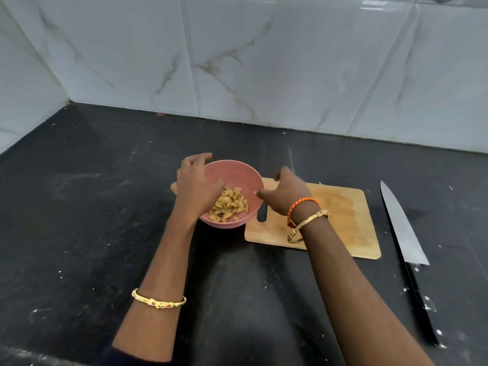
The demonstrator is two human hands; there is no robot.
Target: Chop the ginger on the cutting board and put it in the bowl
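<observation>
A pink bowl (237, 178) sits tilted at the left edge of the wooden cutting board (343, 207) and holds several pale chopped ginger pieces (229, 204). My left hand (196, 186) grips the bowl's left rim and covers part of it. Just right of the bowl, over the board's left end, my right hand (285, 192) hovers with loosely spread fingers pointing at the rim and nothing in them. The board's surface looks bare apart from a juice stain.
A large chef's knife (404, 233) with a black handle lies on the dark counter (92, 220) right of the board, tip pointing away. A tiled wall (237, 62) closes the back and left sides. Small white specks dot the counter.
</observation>
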